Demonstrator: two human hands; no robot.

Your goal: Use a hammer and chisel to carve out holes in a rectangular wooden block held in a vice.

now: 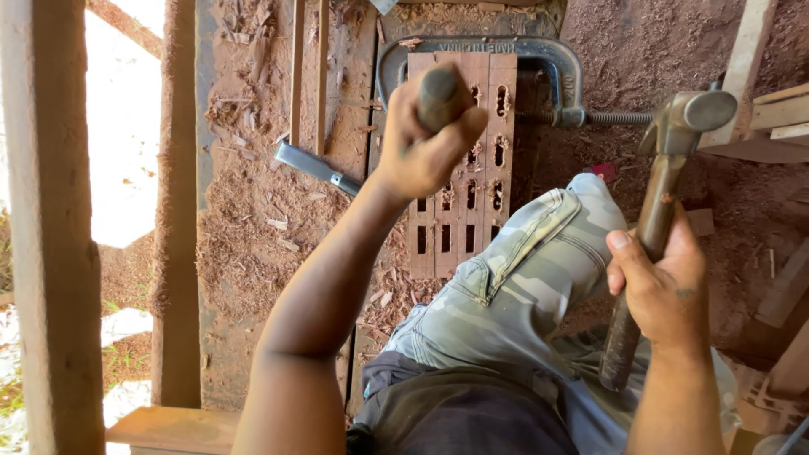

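Note:
My left hand (424, 145) is closed around the handle of a chisel (438, 94), held upright over a reddish wooden board (468, 173) with rows of cut mortise slots. My right hand (663, 282) grips the wooden handle of a hammer (672, 160), whose steel head is raised to the right of the board. A large metal C-clamp (539, 59) holds the board's far end. My knee in camouflage trousers (539, 261) rests on the board's near end.
A second chisel (313, 167) lies on the workbench left of the board among wood shavings (253, 211). Wooden posts (50, 227) stand at the left. Timber offcuts (771, 118) lie at the right on the dirt floor.

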